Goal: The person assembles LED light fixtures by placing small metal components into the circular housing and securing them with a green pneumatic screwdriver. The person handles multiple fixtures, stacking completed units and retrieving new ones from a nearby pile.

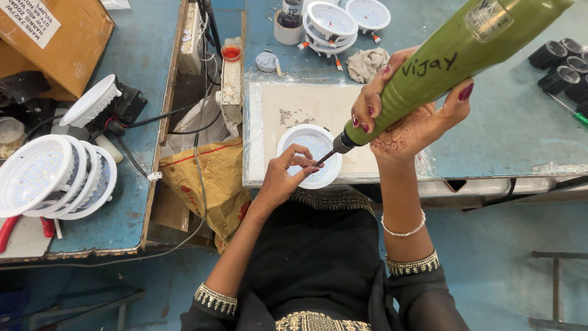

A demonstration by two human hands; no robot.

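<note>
- Wrapped around the barrel of a green electric screwdriver [441, 67], the right hand [407, 113] grips it firmly, fingers over the top and thumb beneath.
- Screwdriver orientation: tilted, with the bit tip [324, 158] angled down and to the left, over the near edge of a round white downlight [311, 153].
- Left hand [285, 178]: fingertips pinched together at the bit tip, resting against the rim of the downlight; whether a screw sits between them cannot be told.
- Downlight position: face-up on a pale work mat [294, 110] at the near edge of the blue bench [520, 129], directly in front of the person.
- On the mat, just beyond the downlight, lies a scatter of small screws [294, 116].
- At the far side of the bench: a stack of white downlights [334, 24] and a crumpled cloth [367, 61].
- At the right edge: black finned heat sinks [560, 61].
- On the side table to the left: more white downlights [52, 175] leaning in a row, and a cardboard box [55, 37].
</note>
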